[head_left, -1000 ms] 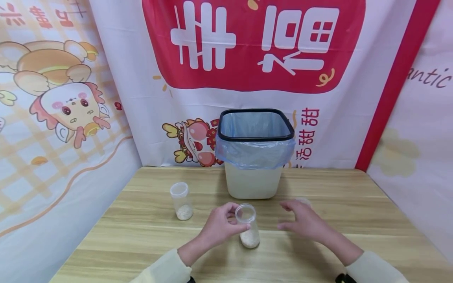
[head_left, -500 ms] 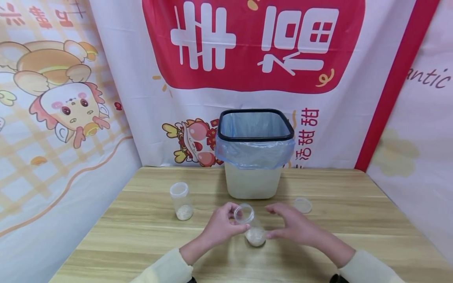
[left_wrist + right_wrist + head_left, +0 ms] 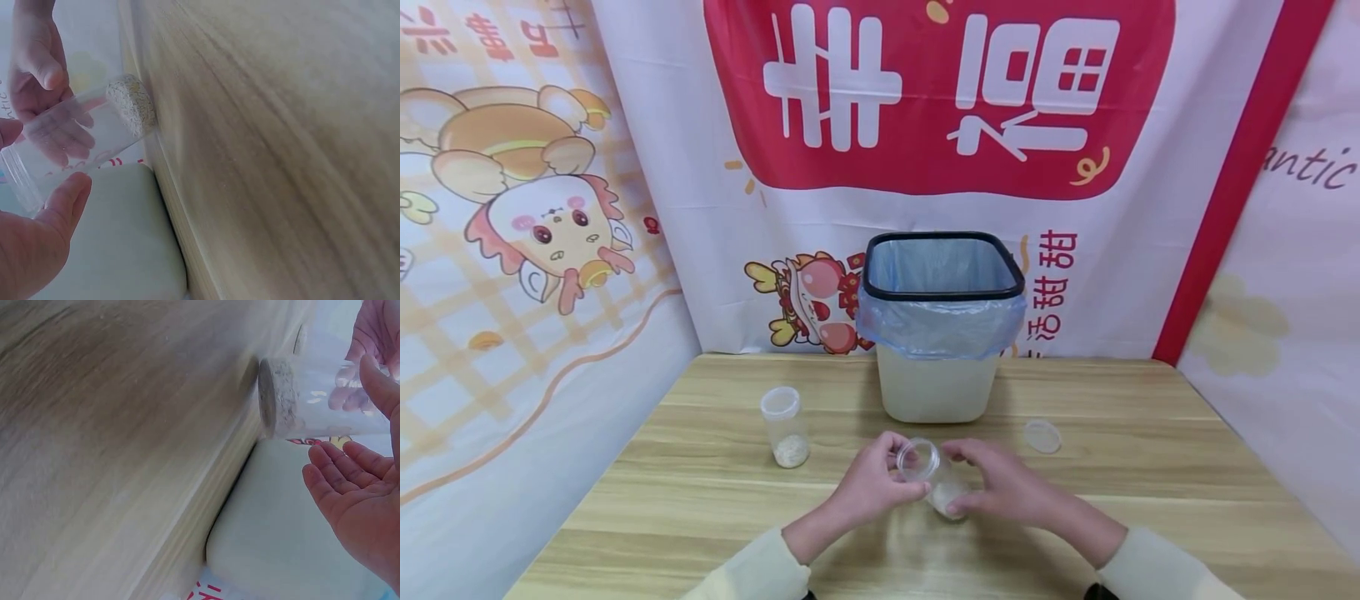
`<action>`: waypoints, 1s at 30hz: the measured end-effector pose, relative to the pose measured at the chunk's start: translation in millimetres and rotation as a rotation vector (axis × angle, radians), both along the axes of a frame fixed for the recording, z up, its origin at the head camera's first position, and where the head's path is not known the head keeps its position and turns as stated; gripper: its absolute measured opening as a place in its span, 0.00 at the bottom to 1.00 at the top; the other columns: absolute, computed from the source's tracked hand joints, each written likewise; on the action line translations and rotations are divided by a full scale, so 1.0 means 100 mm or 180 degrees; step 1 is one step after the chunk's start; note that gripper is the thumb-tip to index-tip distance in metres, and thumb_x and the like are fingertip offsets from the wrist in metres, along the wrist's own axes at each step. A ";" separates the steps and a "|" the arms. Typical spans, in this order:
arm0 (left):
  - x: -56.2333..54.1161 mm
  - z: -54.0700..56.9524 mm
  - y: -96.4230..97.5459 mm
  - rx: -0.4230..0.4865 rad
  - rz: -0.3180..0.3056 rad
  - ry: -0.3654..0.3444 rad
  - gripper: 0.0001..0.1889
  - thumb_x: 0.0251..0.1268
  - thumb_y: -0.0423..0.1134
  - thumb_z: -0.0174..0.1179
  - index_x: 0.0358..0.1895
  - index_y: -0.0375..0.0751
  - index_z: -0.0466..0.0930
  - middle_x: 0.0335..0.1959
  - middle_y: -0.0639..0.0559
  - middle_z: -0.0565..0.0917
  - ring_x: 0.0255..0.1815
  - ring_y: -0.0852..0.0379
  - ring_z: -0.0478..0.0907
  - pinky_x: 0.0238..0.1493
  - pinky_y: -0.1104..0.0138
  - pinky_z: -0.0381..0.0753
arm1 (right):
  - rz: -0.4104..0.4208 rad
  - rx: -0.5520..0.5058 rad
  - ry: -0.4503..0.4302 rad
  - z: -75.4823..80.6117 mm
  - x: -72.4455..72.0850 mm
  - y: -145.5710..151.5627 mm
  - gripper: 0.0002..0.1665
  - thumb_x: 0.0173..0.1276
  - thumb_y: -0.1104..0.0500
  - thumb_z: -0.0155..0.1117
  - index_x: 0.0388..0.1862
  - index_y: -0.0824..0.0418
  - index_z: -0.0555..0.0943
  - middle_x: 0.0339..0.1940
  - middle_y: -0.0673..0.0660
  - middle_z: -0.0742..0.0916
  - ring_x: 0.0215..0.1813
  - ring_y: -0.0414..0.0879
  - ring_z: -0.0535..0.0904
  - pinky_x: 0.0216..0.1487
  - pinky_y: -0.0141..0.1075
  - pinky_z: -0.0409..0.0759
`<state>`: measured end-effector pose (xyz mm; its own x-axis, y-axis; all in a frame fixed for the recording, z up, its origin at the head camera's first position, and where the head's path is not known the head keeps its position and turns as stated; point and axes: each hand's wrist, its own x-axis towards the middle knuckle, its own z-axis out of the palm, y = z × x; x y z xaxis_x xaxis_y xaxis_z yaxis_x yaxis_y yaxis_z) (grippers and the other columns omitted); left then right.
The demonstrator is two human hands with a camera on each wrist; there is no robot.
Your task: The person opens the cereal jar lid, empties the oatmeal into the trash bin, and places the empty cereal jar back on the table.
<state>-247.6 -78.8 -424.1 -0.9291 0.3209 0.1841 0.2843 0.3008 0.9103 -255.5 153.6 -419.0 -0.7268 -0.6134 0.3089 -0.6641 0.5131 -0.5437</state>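
My left hand [image 3: 876, 479] grips a clear, lidless plastic jar [image 3: 81, 137] near its mouth, thumb on one side and fingers on the other. Pale, grain-like flakes [image 3: 131, 105] fill the jar's bottom. The jar leans, its mouth to the left and its base to the right, just over the table. My right hand [image 3: 1003, 485] comes in from the right around the jar's lower part, fingers extended; in the right wrist view its palm faces the jar, and contact is unclear. A second clear jar [image 3: 786, 429] with similar flakes stands upright at the left.
A bin [image 3: 936, 383] with a black rim and a blue-tinted liner bag stands at the back middle of the wooden table [image 3: 1120, 408]. A round clear lid [image 3: 1042, 436] lies flat right of the bin. Printed cloth hangs behind and on both sides.
My right hand has moved left from over the lid to the jar, uncovering the lid. The jar's base has swung right, so it leans more. My left hand stays nearly in place.
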 end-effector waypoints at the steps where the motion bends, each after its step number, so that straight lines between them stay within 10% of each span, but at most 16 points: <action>1: 0.00 0.00 0.00 -0.0004 0.0001 -0.0006 0.25 0.45 0.35 0.74 0.46 0.33 0.72 0.45 0.45 0.80 0.52 0.44 0.80 0.46 0.67 0.82 | 0.0008 -0.0013 0.0015 -0.01 0.00 -0.01 0.42 0.52 0.45 0.77 0.60 0.66 0.75 0.55 0.56 0.83 0.54 0.54 0.79 0.56 0.49 0.77; 30: 0.05 0.04 0.04 -0.0049 -0.0067 -0.0059 0.26 0.45 0.35 0.73 0.49 0.34 0.71 0.46 0.47 0.80 0.52 0.47 0.80 0.50 0.65 0.80 | -0.0120 -0.0155 -0.0409 -0.12 0.00 -0.09 0.32 0.50 0.57 0.80 0.53 0.58 0.77 0.45 0.52 0.84 0.46 0.49 0.80 0.46 0.41 0.81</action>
<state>-242.5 -75.0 -420.1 -0.9253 0.3429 0.1618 0.2738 0.3090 0.9108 -255.6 144.2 -431.4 -0.7846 -0.5715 0.2403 -0.5681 0.5074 -0.6480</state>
